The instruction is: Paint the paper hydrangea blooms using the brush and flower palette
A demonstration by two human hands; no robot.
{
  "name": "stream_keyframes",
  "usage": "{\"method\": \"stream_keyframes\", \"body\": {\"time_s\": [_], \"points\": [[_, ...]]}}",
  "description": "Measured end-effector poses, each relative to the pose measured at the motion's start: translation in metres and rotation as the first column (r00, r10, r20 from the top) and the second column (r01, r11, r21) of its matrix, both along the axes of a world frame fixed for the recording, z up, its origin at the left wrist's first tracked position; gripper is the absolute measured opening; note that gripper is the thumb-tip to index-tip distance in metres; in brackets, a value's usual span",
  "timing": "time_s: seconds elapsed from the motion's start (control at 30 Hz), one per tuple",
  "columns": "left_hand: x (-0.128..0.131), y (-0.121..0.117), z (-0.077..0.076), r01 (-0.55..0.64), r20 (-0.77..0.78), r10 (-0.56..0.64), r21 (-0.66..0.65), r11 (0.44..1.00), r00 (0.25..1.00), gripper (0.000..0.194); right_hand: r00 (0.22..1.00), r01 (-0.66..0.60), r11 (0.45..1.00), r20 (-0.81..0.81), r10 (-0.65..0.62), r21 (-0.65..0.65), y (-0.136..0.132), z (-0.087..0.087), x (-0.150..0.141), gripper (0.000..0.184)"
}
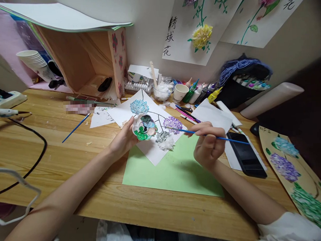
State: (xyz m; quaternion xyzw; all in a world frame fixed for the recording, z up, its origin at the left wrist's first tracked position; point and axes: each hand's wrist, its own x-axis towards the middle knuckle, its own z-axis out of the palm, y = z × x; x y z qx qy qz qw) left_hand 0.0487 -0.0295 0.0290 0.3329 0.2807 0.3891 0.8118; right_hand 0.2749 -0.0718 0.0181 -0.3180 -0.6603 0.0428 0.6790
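Note:
My left hand (124, 137) grips the edge of a small round paint palette (144, 127) smeared with green, dark, blue and pinkish paint. Between the fingers of my right hand (209, 143) is a thin blue paintbrush (219, 137), its tip pointing left over the purple flower. Below lies a white sheet of paper (154, 156) with drawn dark stems and raised flower clusters: a blue one (139, 106), a purple one (173, 124) and a partly grey-green, partly white one (165, 140). Under that sheet is green paper (173, 178). The palette hides part of the stems.
Paint bottles (192, 91), a paper cup (180, 92) and a bowl of white scraps (162, 91) stand along the back. A phone (246, 154) lies at right. Another brush (75, 128) and a glue gun (4, 112) are at left, with a black cable (42, 145).

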Motion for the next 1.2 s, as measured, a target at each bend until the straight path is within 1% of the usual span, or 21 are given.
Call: {"method": "stream_keyframes", "body": {"time_s": [0.07, 0.17, 0.23, 0.3, 0.37, 0.5, 0.63, 0.7, 0.8, 0.87, 0.93, 1.0, 1.1, 1.2], "points": [[0.0, 0.0, -0.001, 0.013, 0.001, -0.013, -0.004, 1.0, 1.0, 0.059, 1.0, 0.006, 1.0, -0.016, -0.007, -0.008, 0.0, 0.003, 0.0, 0.021], [0.001, -0.002, -0.002, 0.031, -0.013, -0.031, -0.013, 0.999, 0.999, 0.057, 0.991, -0.037, 0.999, 0.127, 0.041, -0.034, 0.0, 0.003, -0.001, 0.021], [0.001, -0.003, -0.003, 0.044, -0.029, -0.045, -0.023, 0.999, 0.999, 0.056, 0.97, -0.062, 0.995, 0.229, 0.079, -0.079, -0.001, 0.002, -0.002, 0.021], [0.001, -0.004, -0.002, 0.057, -0.037, -0.058, -0.026, 0.998, 0.998, 0.056, 0.951, -0.074, 0.988, 0.29, 0.111, -0.136, -0.001, -0.001, -0.003, 0.022], [0.001, -0.004, -0.002, 0.065, -0.034, -0.066, -0.021, 0.998, 0.997, 0.057, 0.942, -0.081, 0.982, 0.31, 0.132, -0.17, -0.002, -0.002, -0.004, 0.021], [0.001, -0.005, -0.001, 0.055, -0.04, -0.056, -0.028, 0.998, 0.998, 0.057, 0.949, -0.089, 0.984, 0.286, 0.131, -0.157, -0.002, -0.003, -0.004, 0.02], [0.0, -0.004, -0.002, 0.06, -0.028, -0.061, -0.027, 0.998, 0.998, 0.057, 0.947, -0.067, 0.983, 0.298, 0.117, -0.173, -0.001, -0.003, -0.004, 0.02], [0.0, -0.003, -0.002, 0.058, -0.021, -0.059, -0.022, 0.998, 0.998, 0.056, 0.969, -0.042, 0.992, 0.238, 0.069, -0.118, -0.001, -0.003, -0.004, 0.02], [0.0, -0.002, -0.002, 0.024, -0.017, -0.024, -0.009, 1.0, 1.0, 0.058, 0.995, -0.013, 1.0, 0.101, 0.015, -0.019, 0.0, -0.003, -0.002, 0.021], [0.0, -0.001, -0.002, -0.005, -0.002, 0.005, 0.006, 1.0, 1.0, 0.06, 0.997, -0.026, 0.999, 0.077, 0.029, -0.032, 0.001, -0.003, -0.001, 0.022], [-0.001, 0.0, -0.001, -0.023, 0.015, 0.022, 0.014, 1.0, 1.0, 0.06, 0.988, -0.048, 0.994, 0.139, 0.062, -0.1, 0.001, -0.005, 0.0, 0.023], [-0.001, 0.0, 0.0, -0.031, 0.02, 0.031, 0.011, 0.999, 0.999, 0.06, 0.967, -0.059, 0.986, 0.238, 0.095, -0.154, 0.001, -0.007, 0.001, 0.022], [-0.001, 0.001, 0.001, -0.034, 0.012, 0.034, 0.006, 0.999, 0.999, 0.06, 0.931, -0.063, 0.987, 0.348, 0.113, -0.15, 0.002, -0.01, 0.0, 0.019], [-0.001, 0.001, 0.0, -0.034, -0.008, 0.034, 0.001, 0.999, 0.999, 0.06, 0.912, -0.055, 0.991, 0.397, 0.101, -0.126, 0.002, -0.01, -0.002, 0.018]]}}
